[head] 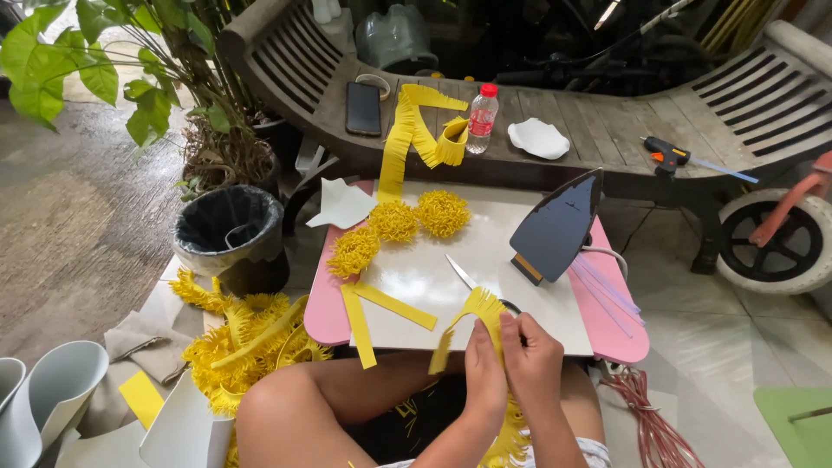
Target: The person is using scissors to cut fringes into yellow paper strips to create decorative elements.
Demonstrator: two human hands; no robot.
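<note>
Both my hands meet over my lap at the near edge of a small pink table (322, 303) topped with a white board (433, 277). My left hand (485, 368) and my right hand (533, 355) pinch a yellow fringed foam strip (475, 314), whose tail hangs down toward my knee. A pair of scissors (472, 282) lies on the board just beyond the strip. Three yellow fringed pompoms (394, 221) sit at the board's far left. Two flat yellow strips (373, 316) lie at its near left.
A clothes iron (555, 227) stands upright on the board's right side. Behind is a wooden bench (607, 121) with a phone (363, 107), a water bottle (482, 117), a glue gun (667, 156) and a long fringed yellow strip (407, 130). A black bin (230, 230) and yellow fringe pile (238, 338) sit left.
</note>
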